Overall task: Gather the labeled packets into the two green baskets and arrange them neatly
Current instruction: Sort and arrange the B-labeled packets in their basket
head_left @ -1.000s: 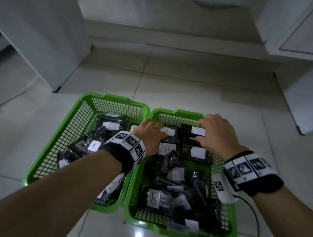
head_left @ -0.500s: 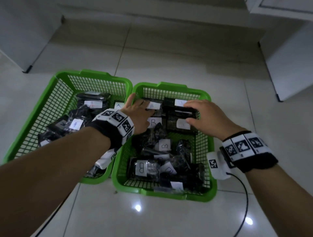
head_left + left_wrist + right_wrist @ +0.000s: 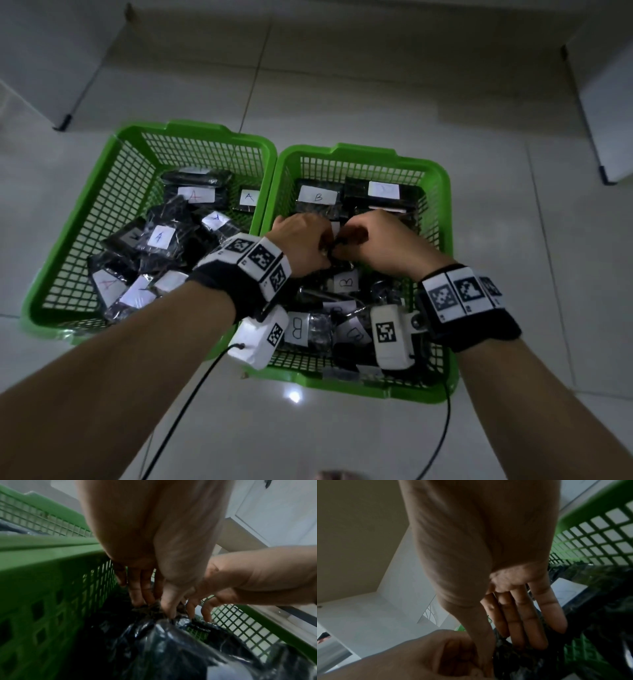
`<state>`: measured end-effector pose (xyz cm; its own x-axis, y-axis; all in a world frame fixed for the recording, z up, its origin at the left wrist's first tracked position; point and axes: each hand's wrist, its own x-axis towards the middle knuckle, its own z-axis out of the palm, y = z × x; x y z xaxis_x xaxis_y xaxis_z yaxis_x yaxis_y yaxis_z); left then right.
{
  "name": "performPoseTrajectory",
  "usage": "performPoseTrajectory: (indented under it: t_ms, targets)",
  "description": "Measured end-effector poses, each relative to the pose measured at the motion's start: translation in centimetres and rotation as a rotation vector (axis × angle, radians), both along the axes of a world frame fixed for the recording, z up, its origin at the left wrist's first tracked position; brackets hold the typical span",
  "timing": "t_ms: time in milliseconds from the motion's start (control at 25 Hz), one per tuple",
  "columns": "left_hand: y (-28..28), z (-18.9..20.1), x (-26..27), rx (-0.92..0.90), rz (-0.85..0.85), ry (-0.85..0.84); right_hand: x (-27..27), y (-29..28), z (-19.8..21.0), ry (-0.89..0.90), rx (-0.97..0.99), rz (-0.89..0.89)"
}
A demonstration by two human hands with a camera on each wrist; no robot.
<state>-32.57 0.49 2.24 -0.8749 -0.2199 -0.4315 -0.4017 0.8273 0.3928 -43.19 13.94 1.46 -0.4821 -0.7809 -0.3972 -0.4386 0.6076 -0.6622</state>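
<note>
Two green mesh baskets stand side by side on the tiled floor. The left basket [image 3: 85,209] holds dark packets labelled A [image 3: 196,195]. The right basket [image 3: 442,212] holds dark packets labelled B [image 3: 318,196]. Both hands meet over the middle of the right basket. My left hand [image 3: 317,245] curls its fingers [image 3: 145,595] and thumb onto the crumpled top of a dark packet [image 3: 150,606]. My right hand [image 3: 352,240] pinches the same packet [image 3: 506,654] between thumb and fingers [image 3: 527,622]. Its label is hidden under the hands.
White cabinet bases stand on the floor at the far left [image 3: 41,68] and far right [image 3: 603,102]. A black cable [image 3: 442,445] trails from the wrist cameras across the floor in front of the baskets. Loose B packets [image 3: 345,281] fill the near half of the right basket.
Both hands drew back from the far row of the right basket to its middle and closed together on one dark packet. The head view tilted further down.
</note>
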Motion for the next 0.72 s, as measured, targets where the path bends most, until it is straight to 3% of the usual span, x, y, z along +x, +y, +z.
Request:
performPoseTrajectory:
  t_ms: [200,360,560,720]
  targets:
    - [-0.9,1.7,1.4,0.311,0.228,0.191,0.0,2.1,2.2,-0.139,-0.297,-0.129]
    - [-1.2,2.0,3.9,0.467,0.269,0.161,0.2,5.1,2.9,-0.264,-0.540,-0.207]
    - [-0.6,1.7,4.6,0.325,0.348,0.412,1.0,6.3,2.0,-0.407,-0.616,-0.268]
    - [-0.6,2.3,4.8,0.393,0.371,0.455,2.0,5.9,2.6,-0.270,-0.595,-0.323]
